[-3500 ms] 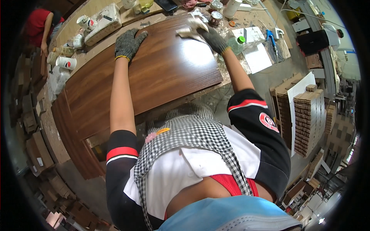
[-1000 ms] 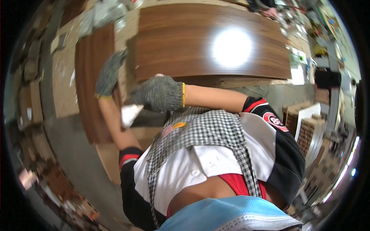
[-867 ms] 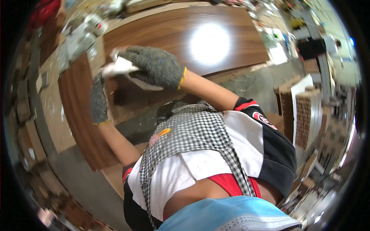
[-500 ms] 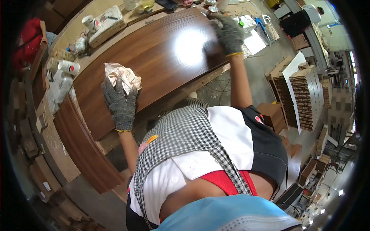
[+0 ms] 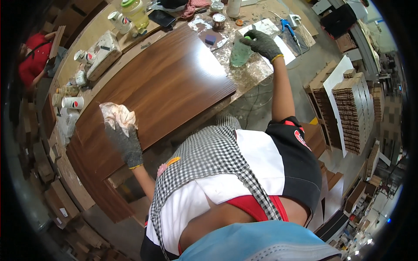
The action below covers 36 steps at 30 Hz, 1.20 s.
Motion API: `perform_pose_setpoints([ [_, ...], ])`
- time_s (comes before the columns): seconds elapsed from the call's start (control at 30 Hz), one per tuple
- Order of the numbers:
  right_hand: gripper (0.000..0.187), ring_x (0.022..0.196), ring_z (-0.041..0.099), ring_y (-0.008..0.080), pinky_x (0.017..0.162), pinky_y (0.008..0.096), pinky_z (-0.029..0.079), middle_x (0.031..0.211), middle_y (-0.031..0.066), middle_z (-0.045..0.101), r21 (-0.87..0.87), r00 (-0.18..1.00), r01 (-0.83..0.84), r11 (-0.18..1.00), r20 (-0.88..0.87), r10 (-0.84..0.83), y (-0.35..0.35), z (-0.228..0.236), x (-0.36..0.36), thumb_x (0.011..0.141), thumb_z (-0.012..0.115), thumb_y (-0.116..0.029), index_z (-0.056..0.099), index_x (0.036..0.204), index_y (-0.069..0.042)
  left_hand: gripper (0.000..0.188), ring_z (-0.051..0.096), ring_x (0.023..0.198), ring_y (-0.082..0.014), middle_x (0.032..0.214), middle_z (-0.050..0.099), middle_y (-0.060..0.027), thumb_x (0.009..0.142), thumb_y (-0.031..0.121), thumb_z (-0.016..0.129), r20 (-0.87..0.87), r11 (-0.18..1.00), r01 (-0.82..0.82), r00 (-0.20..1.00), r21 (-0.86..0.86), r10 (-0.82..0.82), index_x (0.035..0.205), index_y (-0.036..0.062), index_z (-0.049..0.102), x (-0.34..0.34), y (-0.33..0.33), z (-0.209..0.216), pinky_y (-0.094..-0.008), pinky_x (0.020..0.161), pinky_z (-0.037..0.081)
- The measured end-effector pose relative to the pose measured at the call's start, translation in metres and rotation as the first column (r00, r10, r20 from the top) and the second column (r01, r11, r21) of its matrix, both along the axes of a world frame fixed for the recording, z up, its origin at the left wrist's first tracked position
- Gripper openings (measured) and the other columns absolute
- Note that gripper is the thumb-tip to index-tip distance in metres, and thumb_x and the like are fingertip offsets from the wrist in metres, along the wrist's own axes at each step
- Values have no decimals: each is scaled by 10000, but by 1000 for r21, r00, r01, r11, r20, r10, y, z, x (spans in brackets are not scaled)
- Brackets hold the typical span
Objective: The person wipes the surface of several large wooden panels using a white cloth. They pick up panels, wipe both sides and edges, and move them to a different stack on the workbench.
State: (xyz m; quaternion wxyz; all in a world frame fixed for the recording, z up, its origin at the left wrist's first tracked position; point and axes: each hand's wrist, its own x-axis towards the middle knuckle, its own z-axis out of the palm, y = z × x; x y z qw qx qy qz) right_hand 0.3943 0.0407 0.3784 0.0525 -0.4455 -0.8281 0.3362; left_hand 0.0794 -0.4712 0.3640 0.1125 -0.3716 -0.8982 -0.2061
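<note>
My left hand [image 5: 123, 145], in a grey knit glove, is closed on a crumpled pale cloth [image 5: 118, 116]. The cloth lies on a glossy dark-brown wood-grain panel [image 5: 161, 91], near its left end. To the right of the panel, my gloved right hand [image 5: 264, 45] grips a clear bottle [image 5: 241, 53] of greenish tint at its green-topped upper end. The bottle is tilted over the stained bench top, and part of it is hidden by my fingers. Under the panel's left end lies another brown board [image 5: 93, 187].
Behind the panel are a purple block [image 5: 210, 39], an open tin [image 5: 218, 21], a black phone [image 5: 162, 18] and a green-lidded jar [image 5: 136, 15]. Paper cups [image 5: 72, 102] stand at left. A blue-handled tool [image 5: 287, 27] lies at right. Stacked cardboard [image 5: 352, 113] stands farther right; a person in red [image 5: 35, 56] is far left.
My right hand has left the panel's right end and taken hold of the bottle. The panel has shifted left, baring stained bench top. My left hand and cloth have moved left too.
</note>
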Motion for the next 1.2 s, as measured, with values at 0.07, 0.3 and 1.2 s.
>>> perform_pose_setpoints([
  [0.07, 380, 1064, 661, 345, 931, 425, 524, 1187, 147, 700, -94, 987, 110, 990, -107, -119, 36, -3, 28, 935, 656, -347, 679, 1233, -112, 730, 344, 1441, -412, 1590, 304, -264, 993, 338, 631, 38, 998, -29, 999, 53, 27, 1546, -14, 310, 6, 8, 2, -488, 1202, 268],
  [0.3, 1332, 1491, 295, 382, 1191, 485, 343, 1665, 122, 228, 407, 801, -466, 785, 570, 180, 110, -50, 34, 535, 964, -329, 181, 1612, -304, 736, 340, 1469, -336, 1599, 322, -232, 1003, 272, 632, 124, 998, -18, 992, 59, 11, 1542, -75, 269, 9, 29, 5, -409, 1226, 239],
  [1.2, 1103, 1478, 353, 333, 1188, 546, 289, 1618, 115, 352, 529, 734, -527, 665, 678, 42, 198, -74, 35, 649, 855, -26, 324, 1576, -302, 711, 353, 1461, -355, 1584, 357, -237, 1009, 324, 613, 182, 993, -90, 980, 75, 75, 1529, -64, 324, 22, 41, 13, -421, 1214, 251],
])
